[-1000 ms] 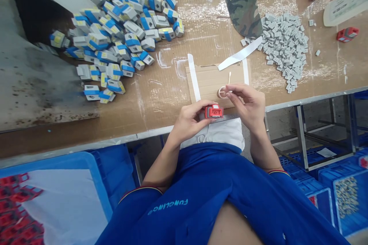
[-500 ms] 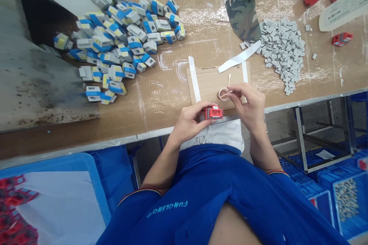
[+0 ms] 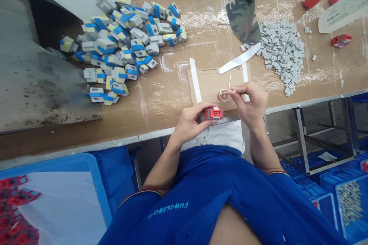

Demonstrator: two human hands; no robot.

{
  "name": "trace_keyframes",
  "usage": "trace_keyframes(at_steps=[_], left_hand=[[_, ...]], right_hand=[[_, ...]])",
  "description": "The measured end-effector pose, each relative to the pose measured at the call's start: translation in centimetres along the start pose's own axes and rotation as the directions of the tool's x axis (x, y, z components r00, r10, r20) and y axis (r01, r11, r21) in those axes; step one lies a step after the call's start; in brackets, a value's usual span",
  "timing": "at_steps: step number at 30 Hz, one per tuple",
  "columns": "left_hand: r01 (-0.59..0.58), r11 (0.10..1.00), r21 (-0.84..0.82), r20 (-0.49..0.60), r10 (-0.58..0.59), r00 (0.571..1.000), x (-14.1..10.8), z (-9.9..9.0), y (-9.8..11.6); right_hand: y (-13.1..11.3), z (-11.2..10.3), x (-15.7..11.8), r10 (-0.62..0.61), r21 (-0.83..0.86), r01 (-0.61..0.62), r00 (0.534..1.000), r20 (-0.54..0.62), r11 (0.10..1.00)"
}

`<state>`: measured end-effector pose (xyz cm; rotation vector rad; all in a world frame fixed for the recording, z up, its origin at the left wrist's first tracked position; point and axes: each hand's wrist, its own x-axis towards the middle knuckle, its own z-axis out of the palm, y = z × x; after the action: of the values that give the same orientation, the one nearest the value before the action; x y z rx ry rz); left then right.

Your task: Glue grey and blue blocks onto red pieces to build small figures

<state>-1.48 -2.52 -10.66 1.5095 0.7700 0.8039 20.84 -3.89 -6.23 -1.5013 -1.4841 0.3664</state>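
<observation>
My left hand [image 3: 191, 121] is shut on a red plastic housing [image 3: 214, 113], holding it just above the front edge of the workbench. My right hand [image 3: 250, 103] pinches a thin white item between its fingertips, and this item leads to a small white loop [image 3: 223, 95]. A cotton swab [image 3: 229, 82] stands up just beyond the loop. Both hands are over a brown cardboard pad [image 3: 214, 88], which has white strips [image 3: 194, 80] along its sides. Another white strip [image 3: 240, 58] lies across its far edge.
A heap of blue, grey and yellow parts [image 3: 123, 44] lies on the bench to the left. Small grey pieces [image 3: 283, 53] and camouflage cloth [image 3: 243, 18] lie ahead. Red parts [image 3: 341, 40] are at the far right. Blue crates [image 3: 327, 195] stand below the bench.
The bench and its contents have drifted slightly down and right in view. My hands hold the same items in nearly the same positions.
</observation>
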Motion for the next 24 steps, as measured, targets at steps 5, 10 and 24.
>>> trace_keyframes(at_steps=[5,10,24], left_hand=[[0.010,1.000,0.001,0.000,-0.010,1.000,0.0,0.0,0.1],[0.010,1.000,-0.015,-0.005,-0.010,1.000,-0.1,0.0,0.0],[0.053,0.998,-0.044,-0.007,-0.054,0.999,-0.2,-0.1,0.3]], right_hand=[[0.4,0.4,0.4,-0.052,-0.012,0.052,0.999,0.016,0.999],[0.5,0.8,0.7,-0.077,0.019,0.076,0.997,0.014,0.997],[0.8,1.0,0.3,0.117,0.109,-0.117,0.993,0.005,0.987]])
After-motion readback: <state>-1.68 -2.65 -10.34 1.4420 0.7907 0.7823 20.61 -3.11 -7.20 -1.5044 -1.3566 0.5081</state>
